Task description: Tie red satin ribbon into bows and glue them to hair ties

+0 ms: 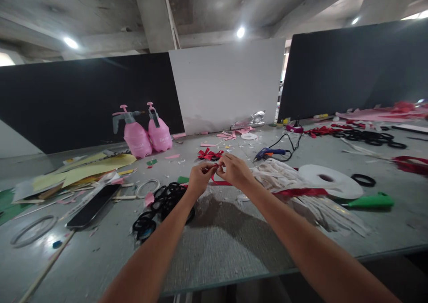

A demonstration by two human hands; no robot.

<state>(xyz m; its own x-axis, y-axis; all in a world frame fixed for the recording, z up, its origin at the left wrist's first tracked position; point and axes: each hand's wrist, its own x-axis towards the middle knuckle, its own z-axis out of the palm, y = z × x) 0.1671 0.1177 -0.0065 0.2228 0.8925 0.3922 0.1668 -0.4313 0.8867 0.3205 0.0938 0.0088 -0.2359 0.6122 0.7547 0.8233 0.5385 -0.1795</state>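
Both hands meet above the middle of the table with a red ribbon (221, 183) between them. My left hand (201, 178) pinches one part of it between thumb and fingertips. Close beside it, my right hand (234, 169) is closed on the ribbon too, and a loop hangs below the fingers. The exact fold at the fingertips is too small to make out. Just beyond the hands lie several red ribbon bows (210, 154). A heap of black hair ties (170, 200) lies left of my left hand, partly behind the forearm.
Right of the hands are white strips (276, 174), a white roll (329, 180), a green-handled tool (371, 201) and a blue glue gun (272, 153) with its cord. A phone (94, 205) and two pink spray bottles (137, 139) stand or lie to the left.
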